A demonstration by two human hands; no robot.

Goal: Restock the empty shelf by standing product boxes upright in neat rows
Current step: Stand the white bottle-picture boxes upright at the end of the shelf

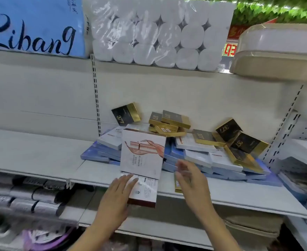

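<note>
Head view looks down on a white shelf where product boxes lie in a loose heap toward one o'clock. The left hand lies flat, fingers straight and together, pressing on a white box that lies on its side at the shelf's front lip, at about six o'clock. Behind that box, a larger white box with a pink print stands tilted, leaning back against the heap. The right hand is blurred with fingers spread and seems to hold nothing, though a gold box stands just beside its palm and contact cannot be told.

Risks, as a judgement: the flat box overhangs the front edge, so a careless push from the left hand could tip it off onto the lower shelves. The leaning printed box has no firm support and could fall forward. The black-and-gold boxes stacked loosely at twelve o'clock, and more at two o'clock, could slide if the blue boxes beneath are pulled out.
</note>
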